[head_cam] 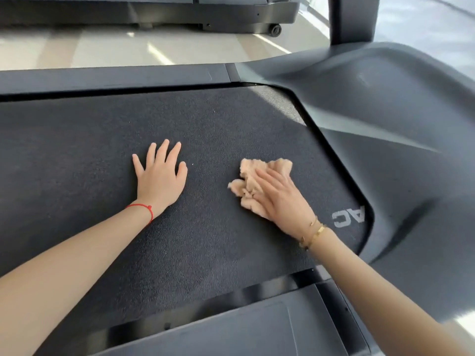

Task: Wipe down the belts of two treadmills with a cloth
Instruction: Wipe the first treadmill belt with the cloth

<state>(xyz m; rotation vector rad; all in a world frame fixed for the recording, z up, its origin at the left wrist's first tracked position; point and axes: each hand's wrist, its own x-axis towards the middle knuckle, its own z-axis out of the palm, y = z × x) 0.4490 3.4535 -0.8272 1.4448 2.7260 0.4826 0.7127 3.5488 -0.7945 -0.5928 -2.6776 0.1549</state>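
My left hand (pixel 160 182) lies flat on the belt (pixel 102 155), palm down, fingers straight and spread a little. It holds nothing. A thin red string (pixel 144 210) goes round that wrist.

My right hand (pixel 279 199) lies flat on top of the cloth (pixel 259 176). The fingers are straight and press the cloth down onto the belt; they do not curl round it. The cloth is soft, pale pink and all bunched up. It sticks out past my fingertips and past the side of my hand. A gold bracelet (pixel 312 233) sits on that wrist.

The cloth is on the right part of the belt, near the end where the big grey cover (pixel 385 119) starts. My left hand is near the middle of the belt, apart from the cloth. White letters (pixel 347 218) show on the belt just beside my right wrist, close to the cover.

A dark rail (pixel 115 78) runs along the far edge of the belt, and another dark rail (pixel 231 327) runs along the near edge. A dark post (pixel 352 19) stands up from the cover at the far right corner.

Past the far rail is pale floor (pixel 154 50) with stripes of sunlight. On that floor stands a second treadmill (pixel 154 11), with a small wheel (pixel 276 29) at its end
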